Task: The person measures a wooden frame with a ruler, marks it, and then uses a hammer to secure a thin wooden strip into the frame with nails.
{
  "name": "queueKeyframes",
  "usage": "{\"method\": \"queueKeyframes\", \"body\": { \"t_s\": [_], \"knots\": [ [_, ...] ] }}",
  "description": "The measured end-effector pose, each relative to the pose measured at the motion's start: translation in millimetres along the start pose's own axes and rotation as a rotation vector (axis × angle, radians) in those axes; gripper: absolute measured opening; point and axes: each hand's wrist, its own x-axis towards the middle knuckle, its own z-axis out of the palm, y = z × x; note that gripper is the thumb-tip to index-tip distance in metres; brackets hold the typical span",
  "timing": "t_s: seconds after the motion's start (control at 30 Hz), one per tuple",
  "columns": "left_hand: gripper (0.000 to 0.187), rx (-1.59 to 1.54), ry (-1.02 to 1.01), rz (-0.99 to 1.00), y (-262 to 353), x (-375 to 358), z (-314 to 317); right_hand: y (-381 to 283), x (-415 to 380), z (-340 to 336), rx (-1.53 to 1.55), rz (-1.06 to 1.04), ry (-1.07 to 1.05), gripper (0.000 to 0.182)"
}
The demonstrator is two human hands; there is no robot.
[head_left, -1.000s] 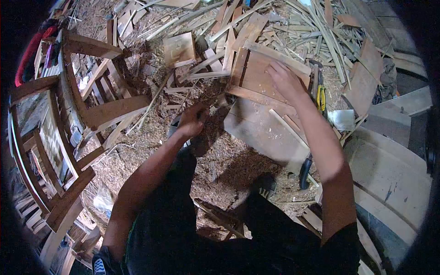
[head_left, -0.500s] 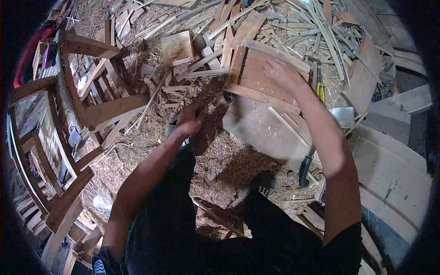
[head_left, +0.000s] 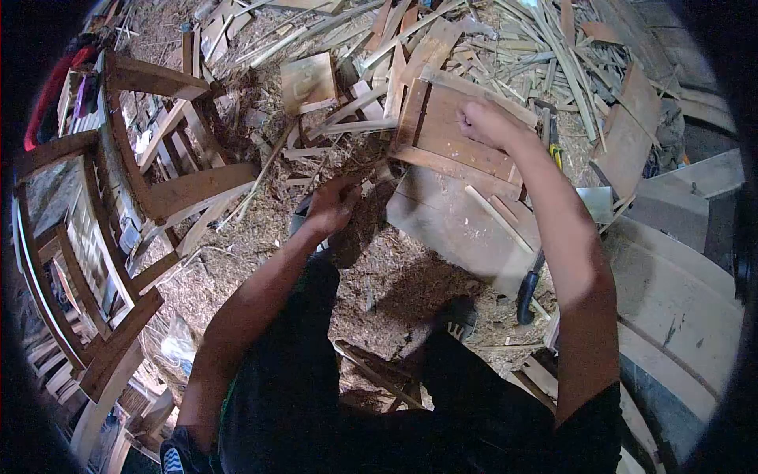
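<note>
My right hand [head_left: 488, 125] is curled into a fist over the reddish-brown panel of a shallow wooden frame [head_left: 454, 171]. Whatever its fingers hold, if anything, is hidden. To the lower left, my left hand [head_left: 335, 204] is closed, its fingertips toward the frame's near left corner. Shadow hides most of what lies in its grip, so I cannot name it. Beneath the frame is a wide, pale board [head_left: 442, 221], with a thin wooden strip [head_left: 499, 218] and wood chips on top. Small pale flecks dot the panel.
A black-handled tool [head_left: 526, 296] lies by the board's right edge, and a yellow-and-black tool [head_left: 556, 153] beside my right forearm. Wooden frames [head_left: 134, 197] stand at left. Thin offcuts [head_left: 545, 59] are heaped at the back; large boards [head_left: 671, 276] lie at right. Shavings cover the ground.
My right hand's fingers, stretched out before, are now curled in, and the hand has shifted slightly right. A dark round shape near the frame's left corner no longer shows. My left hand has barely moved.
</note>
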Motion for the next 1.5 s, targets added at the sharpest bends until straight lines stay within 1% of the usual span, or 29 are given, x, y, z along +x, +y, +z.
{"method": "queueKeyframes", "body": {
  "t_s": [0.07, 0.1, 0.17, 0.2, 0.27, 0.3, 0.37, 0.4, 0.47, 0.57, 0.6, 0.67, 0.7, 0.77, 0.8, 0.87, 0.9, 0.97, 1.0, 1.07, 1.1, 1.17, 1.2, 1.27, 1.3, 1.37, 1.4, 1.47, 1.5],
  "knots": [
    [0.040, -0.006, 0.003, 0.033, 1.4, -0.8, -1.5, -4.7, -3.5, -3.1, -0.323, -0.167, -0.005, 0.009],
    [0.040, -0.006, 0.001, 0.033, 3.2, -1.7, -2.4, -3.7, -2.9, -1.7, -0.322, -0.166, -0.006, 0.009],
    [0.039, 0.019, -0.010, -0.017, 7.7, -2.3, -4.1, -2.1, -0.4, 0.0, -0.046, 0.018, 0.004, 0.009],
    [0.039, 0.019, -0.009, -0.015, 2.9, -1.0, -1.1, -7.7, -1.5, -1.0, -0.047, 0.018, 0.005, 0.009],
    [0.038, -0.018, 0.028, 0.029, -7.8, 0.6, 5.0, -19.0, -3.0, -2.6, -0.197, 0.030, 0.037, 0.011],
    [0.038, -0.018, 0.028, 0.025, -5.7, 0.4, 2.8, -20.0, -2.8, -3.7, -0.197, 0.028, 0.034, 0.011],
    [0.038, -0.051, -0.029, 0.013, -0.4, 0.9, -0.8, -21.1, -3.8, -7.2, -0.116, 0.030, 0.165, 0.015],
    [0.038, -0.052, -0.029, 0.014, -0.4, 1.0, -0.6, -23.8, -4.1, -8.8, -0.117, 0.030, 0.165, 0.015],
    [0.038, 0.016, 0.010, 0.037, -0.5, -0.1, -0.4, -29.9, -5.2, -9.3, -0.009, 0.060, 0.202, 0.020],
    [0.038, -0.054, 0.000, -0.007, 7.5, -2.9, -4.3, -16.5, 1.3, -3.9, -0.103, 0.044, 0.152, 0.021],
    [0.038, -0.053, -0.001, -0.008, 4.1, -2.6, -2.3, -16.1, 1.4, -3.1, -0.102, 0.044, 0.152, 0.021],
    [0.038, 0.016, 0.049, 0.015, -2.4, -1.5, 2.1, -15.7, 2.0, -1.9, -0.283, 0.049, 0.092, 0.023],
    [0.038, 0.015, 0.050, 0.014, 1.7, -1.5, -1.5, -15.2, 1.3, -0.8, -0.283, 0.048, 0.091, 0.023],
    [0.038, -0.046, -0.083, -0.087, 10.8, -1.2, -8.4, -13.9, -2.1, 0.8, -0.226, 0.056, 0.209, 0.018],
    [0.038, -0.047, -0.083, -0.086, 11.0, -1.6, -7.8, -9.5, -2.4, 2.1, -0.227, 0.057, 0.209, 0.018],
    [0.038, -0.044, -0.020, -0.006, 11.6, -2.5, -7.0, -1.0, -1.7, 4.2, -0.226, 0.005, 0.245, 0.019],
    [0.038, -0.044, -0.020, -0.006, 7.7, -2.3, -5.0, -3.0, -2.7, 3.1, -0.226, 0.006, 0.246, 0.019],
    [0.039, 0.007, 0.057, 0.121, -0.4, -2.4, -1.2, -7.0, -5.1, 2.1, -0.279, -0.014, 0.194, 0.028],
    [0.039, 0.008, 0.057, 0.121, 3.7, -3.3, -2.9, -12.3, -9.2, 3.5, -0.278, -0.014, 0.194, 0.028],
    [0.039, 0.007, 0.030, 0.024, 11.6, -4.9, -6.6, -23.7, -19.7, 9.0, -0.257, -0.120, 0.377, 0.018],
    [0.039, 0.006, 0.030, 0.024, 15.7, -5.3, -9.6, -24.8, -21.9, 11.0, -0.257, -0.120, 0.376, 0.018],
    [0.038, -0.031, -0.059, -0.048, 24.0, -6.1, -15.6, -27.2, -24.9, 14.4, -0.284, -0.139, 0.403, 0.019],
    [0.038, -0.031, -0.060, -0.048, 15.2, -3.8, -9.9, -29.6, -24.8, 17.2, -0.284, -0.139, 0.402, 0.019],
    [0.035, -0.047, 0.065, 0.160, -9.7, 3.0, 5.8, -32.3, -23.9, 23.7, 0.047, 0.104, 0.408, 0.027],
    [0.035, -0.047, 0.064, 0.162, -7.5, 3.2, 4.7, -22.6, -20.8, 29.7, 0.047, 0.105, 0.409, 0.027],
    [0.035, -0.010, -0.037, -0.004, 0.4, 2.3, -0.7, 3.1, -11.7, 43.7, -0.461, -0.153, 0.505, 0.033],
    [0.035, -0.009, -0.038, -0.002, 3.6, 2.2, -2.1, 0.1, -11.8, 43.2, -0.461, -0.152, 0.506, 0.033],
    [0.036, 0.064, -0.044, -0.058, 7.6, 1.0, -3.3, -18.1, -12.2, 38.9, -0.167, 0.041, 0.558, 0.034],
    [0.036, 0.065, -0.044, -0.060, 5.3, 0.6, -2.4, -29.8, -13.9, 30.8, -0.165, 0.041, 0.557, 0.034]
  ]
}}
